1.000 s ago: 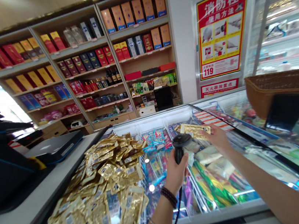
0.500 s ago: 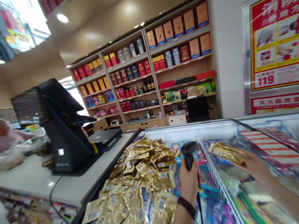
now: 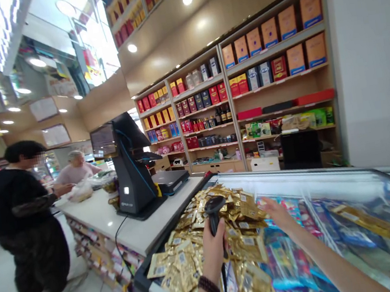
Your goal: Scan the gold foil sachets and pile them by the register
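My left hand [image 3: 214, 242], with a dark beaded bracelet at its wrist, is wrapped round the handle of a black barcode scanner [image 3: 214, 206]. The scanner is upright over a heap of gold foil packets [image 3: 182, 263], its cord hanging down. My right hand [image 3: 275, 212] reaches in at the heap's right edge, fingers stretched out and slightly blurred. I see nothing held in it. Farther right, a gold packet [image 3: 368, 220] lies apart from the heap, over the freezer's right-hand section.
Beneath is a glass-topped chest freezer [image 3: 329, 170] with colourful packs. To the left, a counter [image 3: 99, 212] bears a black checkout terminal [image 3: 130, 174] and a flat scale [image 3: 171, 181]. Two people stand by that counter. Shelves [image 3: 281, 90] of boxes line the back.
My right hand has let go of a gold packet on the right and moved left to the heap. The scanner has shifted left over the packets. The view has turned left.
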{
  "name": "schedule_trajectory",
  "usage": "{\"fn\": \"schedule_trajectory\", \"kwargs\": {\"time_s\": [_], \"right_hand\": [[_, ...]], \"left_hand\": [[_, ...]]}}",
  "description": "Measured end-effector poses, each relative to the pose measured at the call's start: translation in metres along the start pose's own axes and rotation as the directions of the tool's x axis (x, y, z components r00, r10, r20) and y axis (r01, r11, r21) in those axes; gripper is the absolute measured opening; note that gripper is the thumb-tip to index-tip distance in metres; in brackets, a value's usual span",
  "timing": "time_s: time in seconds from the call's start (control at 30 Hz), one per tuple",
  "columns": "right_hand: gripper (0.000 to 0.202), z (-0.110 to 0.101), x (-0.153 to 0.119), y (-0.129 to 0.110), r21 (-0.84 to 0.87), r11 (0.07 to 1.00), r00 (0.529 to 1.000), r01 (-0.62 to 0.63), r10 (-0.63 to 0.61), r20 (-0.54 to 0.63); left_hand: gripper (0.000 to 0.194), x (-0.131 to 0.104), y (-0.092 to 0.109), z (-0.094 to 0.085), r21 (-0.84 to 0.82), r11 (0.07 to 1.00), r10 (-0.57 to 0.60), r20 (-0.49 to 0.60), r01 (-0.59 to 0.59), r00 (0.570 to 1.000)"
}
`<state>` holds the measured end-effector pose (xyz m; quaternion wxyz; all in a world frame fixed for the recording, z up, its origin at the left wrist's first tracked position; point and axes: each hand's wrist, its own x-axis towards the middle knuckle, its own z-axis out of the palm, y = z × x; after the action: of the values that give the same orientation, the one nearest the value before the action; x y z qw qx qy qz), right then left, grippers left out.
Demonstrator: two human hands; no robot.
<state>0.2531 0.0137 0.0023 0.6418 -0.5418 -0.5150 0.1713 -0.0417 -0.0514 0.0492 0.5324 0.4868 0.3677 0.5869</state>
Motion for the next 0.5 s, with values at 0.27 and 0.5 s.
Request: {"fn": "schedule_trajectory", "kwargs": {"time_s": [0.27, 0.5], "right_hand": [[0.036, -0.116, -0.006, 0.03, -0.505, 0.862, 0.959, 0.039, -0.174, -0.223], [0.036, -0.298, -0.053, 0.057, -0.754, 0.629, 0.928, -0.189, -0.137, -0.347]], "left_hand": [[0.084, -0.015, 0.017, 0.017, 0.003, 1.0, 0.006, 0.061, -0.006, 0.998], [0.079, -0.029, 0.015, 0.095, -0.064, 0.998, 0.006, 0.243, 0.01, 0.97]]}}
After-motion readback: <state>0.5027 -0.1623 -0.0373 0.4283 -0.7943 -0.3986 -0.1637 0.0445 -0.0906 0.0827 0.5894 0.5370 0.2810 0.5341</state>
